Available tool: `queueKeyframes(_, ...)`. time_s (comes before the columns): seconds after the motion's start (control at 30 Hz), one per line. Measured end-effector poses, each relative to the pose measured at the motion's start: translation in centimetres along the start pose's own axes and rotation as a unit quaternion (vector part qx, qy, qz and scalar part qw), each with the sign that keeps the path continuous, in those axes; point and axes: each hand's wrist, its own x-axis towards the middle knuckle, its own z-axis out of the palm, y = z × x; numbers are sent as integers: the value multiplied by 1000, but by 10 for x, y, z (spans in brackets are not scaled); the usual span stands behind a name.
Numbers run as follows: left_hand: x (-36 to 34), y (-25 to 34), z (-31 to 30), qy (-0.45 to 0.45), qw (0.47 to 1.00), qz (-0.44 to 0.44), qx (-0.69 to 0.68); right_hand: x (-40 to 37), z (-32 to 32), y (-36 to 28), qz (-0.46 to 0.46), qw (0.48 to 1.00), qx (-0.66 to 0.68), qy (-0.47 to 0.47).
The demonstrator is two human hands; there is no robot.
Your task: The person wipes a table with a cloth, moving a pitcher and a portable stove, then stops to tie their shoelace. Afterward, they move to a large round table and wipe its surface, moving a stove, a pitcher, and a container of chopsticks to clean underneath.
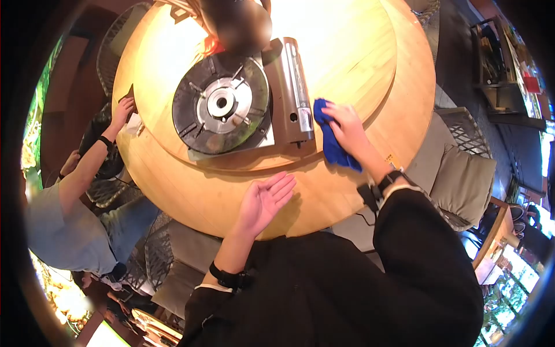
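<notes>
My right hand (345, 127) is closed on a blue cloth (335, 144), which lies on the round wooden table (324, 199) just right of a portable gas stove (283, 92). The cloth hangs down from under my fingers across the rim of the raised turntable (358, 58). Palm up, my left hand (267, 199) is held over the table's near edge with its fingers stretched out and nothing in it. The stove has a round black burner ring (191, 107) with a metal centre and stands on the turntable in front of me.
A person in a grey-blue shirt (75, 231) is at the left, one hand at the table edge beside a small white item (134, 124). Another person (234, 23) leans in at the far side. Chairs with cushions (462, 182) surround the table.
</notes>
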Motion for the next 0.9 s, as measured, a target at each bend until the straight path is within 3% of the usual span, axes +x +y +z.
queueKeyframes(0.03, -1, 1, 6, -54, 998, -8, -14, -20, -1, -14, 26, 1000, 13, 3)
queueKeyframes(0.2, -3, -1, 25, -94, 995, -22, 2, -81, 3, -61, 100, 994, 10, 44)
queueKeyframes(0.27, -1, -2, 25, -75, 993, -19, 90, -87, 3, -84, 314, 926, 169, 122)
queueKeyframes(0.3, 2, -5, 24, -79, 993, -18, 91, -86, -2, -102, 311, 927, 167, 124)
queueKeyframes(0.37, 9, -20, 20, 4, 949, 33, 313, -80, -15, -145, 357, 873, 288, 167)
queueKeyframes(0.43, 12, -39, 34, 31, 947, 18, 319, -79, -5, -174, 326, 887, 278, 173)
queueKeyframes(0.5, 18, -51, 36, -12, 927, 52, 371, -76, 11, -189, 338, 886, 273, 164)
queueKeyframes(0.63, 9, -42, 50, -23, 902, 148, 405, -62, 22, -193, 276, 874, 298, 268)
queueKeyframes(0.7, 11, -39, 51, -38, 920, 147, 361, -55, 22, -189, 264, 872, 284, 298)
queueKeyframes(0.77, 15, -36, 46, -12, 804, 256, 537, -50, 19, -178, 332, 831, 309, 321)
queueKeyframes(0.83, 7, -26, 47, 6, 761, 250, 599, -43, 6, -149, 384, 758, 374, 371)
queueKeyframes(0.87, -4, -20, 51, 18, 717, 259, 647, -40, -1, -127, 366, 737, 394, 409)
queueKeyframes(0.9, -13, -15, 49, 32, 669, 267, 692, -37, -8, -96, 353, 775, 272, 448)
